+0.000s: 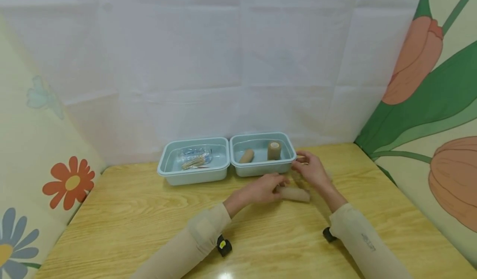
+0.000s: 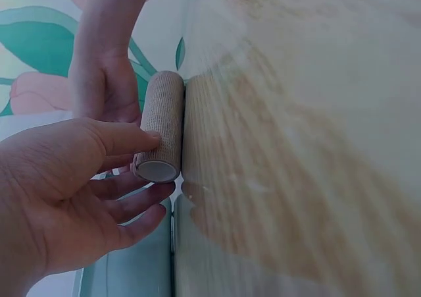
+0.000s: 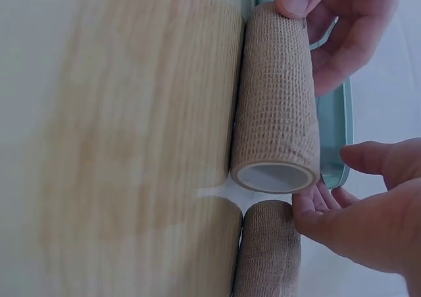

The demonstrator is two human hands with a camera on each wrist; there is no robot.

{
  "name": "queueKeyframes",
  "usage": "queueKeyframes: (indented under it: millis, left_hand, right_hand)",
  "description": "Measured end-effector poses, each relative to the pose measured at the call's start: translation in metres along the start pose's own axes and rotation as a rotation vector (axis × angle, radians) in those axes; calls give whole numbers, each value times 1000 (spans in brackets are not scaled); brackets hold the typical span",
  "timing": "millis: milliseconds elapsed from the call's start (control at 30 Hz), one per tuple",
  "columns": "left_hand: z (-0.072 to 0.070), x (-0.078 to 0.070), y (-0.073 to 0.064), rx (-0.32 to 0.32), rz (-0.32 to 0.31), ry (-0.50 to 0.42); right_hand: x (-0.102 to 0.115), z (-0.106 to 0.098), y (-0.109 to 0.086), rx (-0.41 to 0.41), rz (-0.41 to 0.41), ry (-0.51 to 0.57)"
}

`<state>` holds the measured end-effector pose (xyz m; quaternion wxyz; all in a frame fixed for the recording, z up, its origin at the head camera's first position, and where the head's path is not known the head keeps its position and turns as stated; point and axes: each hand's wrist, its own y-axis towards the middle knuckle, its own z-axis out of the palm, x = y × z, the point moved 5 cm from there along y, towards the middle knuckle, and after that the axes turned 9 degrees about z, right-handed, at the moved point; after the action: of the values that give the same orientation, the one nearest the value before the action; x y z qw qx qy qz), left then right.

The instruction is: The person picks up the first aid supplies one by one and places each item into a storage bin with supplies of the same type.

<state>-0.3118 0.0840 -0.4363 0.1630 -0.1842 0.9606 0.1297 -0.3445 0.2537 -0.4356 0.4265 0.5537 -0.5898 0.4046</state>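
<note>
A tan ribbed bandage roll (image 1: 295, 194) lies on the table in front of the right-hand blue bin (image 1: 261, 171). My left hand (image 1: 263, 189) pinches its left end, thumb (image 3: 294, 0) on the near side and fingers behind. The roll's white hollow core (image 2: 158, 171) shows in the left wrist view. My right hand (image 1: 312, 172) is by that bin's right front corner, thumb and fingers apart. Beside its fingers in the right wrist view lies another bandage roll (image 3: 268, 251), mostly hidden from the head view. Inside the bin, one roll (image 1: 274, 151) stands upright and another roll (image 1: 246, 156) lies tilted.
Left of this bin, almost touching it, stands a second blue bin (image 1: 175, 177) holding cotton swabs (image 1: 196, 161) and clear plastic packets (image 1: 194, 151). Behind both hangs a white sheet (image 1: 238, 63). Painted walls flank the wooden table (image 1: 275, 246).
</note>
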Motion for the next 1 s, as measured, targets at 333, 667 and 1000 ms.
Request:
queueKeyframes:
  millis: [333,667,1000]
  left_hand:
    - [3,-4,0,43,-5,50]
    - [0,-5,1,52,9,26]
    - [-3,-7,-2,25,18,46]
  right_hand:
    - [-4,-2,-2,-2,29,-15]
    - [1,-2,-2,1,15,-5]
    - [1,0,-2,1,22,-5]
